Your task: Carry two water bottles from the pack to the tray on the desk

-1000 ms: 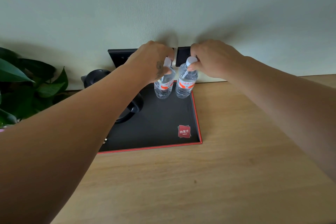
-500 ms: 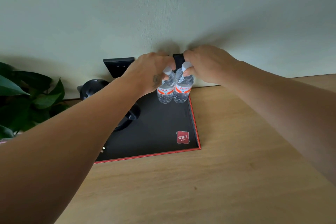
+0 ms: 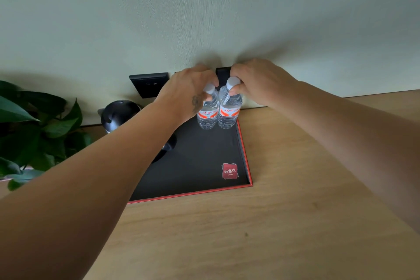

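Observation:
Two clear water bottles with red-and-white labels stand upright side by side at the far right corner of the black, red-rimmed tray (image 3: 246, 166). My left hand (image 3: 188, 93) grips the neck of the left bottle (image 3: 206, 116). My right hand (image 3: 261, 82) holds the right bottle (image 3: 229, 114) by its white cap. The two bottles touch each other. The pack is not in view.
A black kettle (image 3: 118, 113) stands at the tray's far left, partly hidden by my left forearm. A green plant (image 3: 34, 129) sits at the left. Dark wall sockets (image 3: 148, 83) are behind the tray. The wooden desk (image 3: 295, 211) stretches to the right and front.
Both hands have brought the two bottles closer together and a little toward the wall and the tray's right corner; the bottles now touch.

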The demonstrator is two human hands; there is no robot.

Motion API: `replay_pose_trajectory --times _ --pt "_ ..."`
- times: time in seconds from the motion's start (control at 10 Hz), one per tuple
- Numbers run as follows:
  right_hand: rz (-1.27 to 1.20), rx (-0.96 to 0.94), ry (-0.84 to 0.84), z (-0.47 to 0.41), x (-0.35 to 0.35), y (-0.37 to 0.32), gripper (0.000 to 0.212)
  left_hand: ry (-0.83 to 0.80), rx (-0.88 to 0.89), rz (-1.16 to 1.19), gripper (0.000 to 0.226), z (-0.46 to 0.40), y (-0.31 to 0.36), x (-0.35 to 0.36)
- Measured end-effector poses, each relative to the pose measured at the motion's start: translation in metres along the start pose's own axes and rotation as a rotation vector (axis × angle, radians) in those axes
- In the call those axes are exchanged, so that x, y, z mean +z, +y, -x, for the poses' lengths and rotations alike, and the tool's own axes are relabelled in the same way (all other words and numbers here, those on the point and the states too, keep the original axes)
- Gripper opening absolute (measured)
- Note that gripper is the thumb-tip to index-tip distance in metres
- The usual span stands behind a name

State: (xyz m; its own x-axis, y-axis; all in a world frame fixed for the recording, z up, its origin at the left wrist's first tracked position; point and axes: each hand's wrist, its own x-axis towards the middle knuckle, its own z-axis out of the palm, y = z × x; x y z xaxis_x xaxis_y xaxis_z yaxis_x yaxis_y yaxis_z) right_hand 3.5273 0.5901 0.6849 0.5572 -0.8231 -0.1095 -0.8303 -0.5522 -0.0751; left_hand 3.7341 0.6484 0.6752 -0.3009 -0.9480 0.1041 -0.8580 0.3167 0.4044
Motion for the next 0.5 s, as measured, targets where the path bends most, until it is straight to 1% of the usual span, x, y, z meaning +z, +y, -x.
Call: replay_pose_trajectory --times 0.2,0.3,0.4,0.5 --pt "-0.03 0.031 0.047 0.007 0.004 -0.002 0.04 -0.011 -0.026 0.036 0.025 0.0 -0.004 -0.001" --pt "-0.061 0.072 0.037 0.014 0.008 -0.004 0.036 -0.032 -0.005 0.039 0.026 0.004 -0.003 -0.002" --pt "-0.075 0.131 0.056 0.021 0.002 -0.009 0.043 -0.045 -0.034 0.064 0.036 0.008 -0.001 -0.014" --pt "-0.109 0.187 0.21 0.036 -0.005 -0.009 0.05 0.028 -0.079 0.013 0.046 0.016 0.0 -0.027"
